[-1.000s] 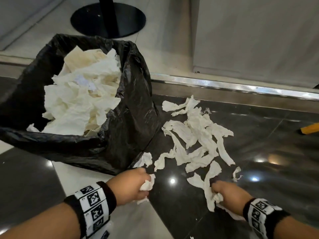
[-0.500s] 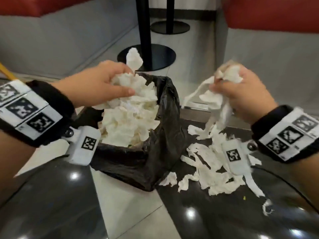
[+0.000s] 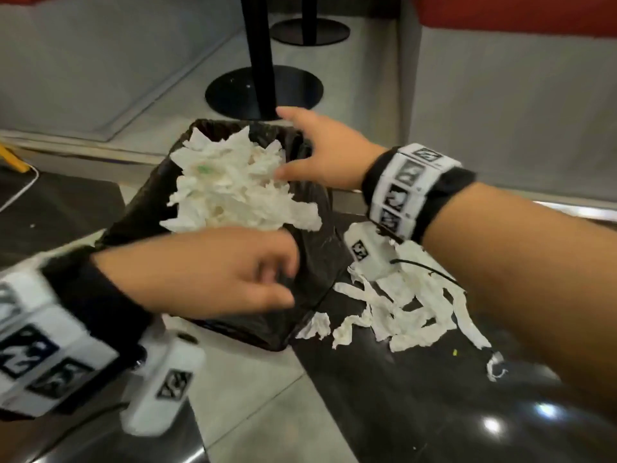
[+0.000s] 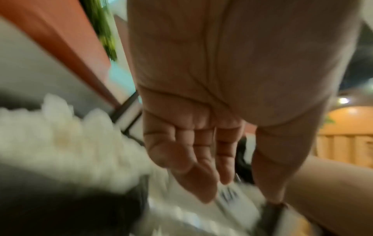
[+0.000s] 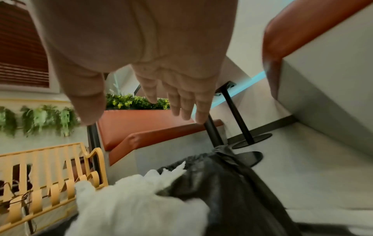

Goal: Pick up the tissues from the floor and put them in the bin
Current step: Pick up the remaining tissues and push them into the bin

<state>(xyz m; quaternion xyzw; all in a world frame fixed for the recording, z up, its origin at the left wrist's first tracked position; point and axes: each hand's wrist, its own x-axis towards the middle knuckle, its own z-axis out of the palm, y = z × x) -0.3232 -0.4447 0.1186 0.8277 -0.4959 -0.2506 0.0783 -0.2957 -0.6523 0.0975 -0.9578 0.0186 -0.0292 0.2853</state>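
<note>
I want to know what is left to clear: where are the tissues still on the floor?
In the head view, the loose tissues lie on the dark floor right of the bin, under the right forearm.

Tissues heaped in the bin (image 3: pixel 302 228), more tissue strips (image 3: pixel 397 305) on the floor just right of it, table base (image 3: pixel 263 91) behind.

Bin lined with a crumpled black plastic bag (image 3: pixel 310 248): stands upright on the floor, mouth open, filled above the rim. Heap of crumpled white tissues in the bin (image 3: pixel 230 188): piled high, with several pieces hanging over the near and right edges of the liner. Torn white tissue strips on the dark polished floor (image 3: pixel 400 312): scattered loosely just right of the bin's base, one small scrap (image 3: pixel 495 367) lying apart further right.
</note>
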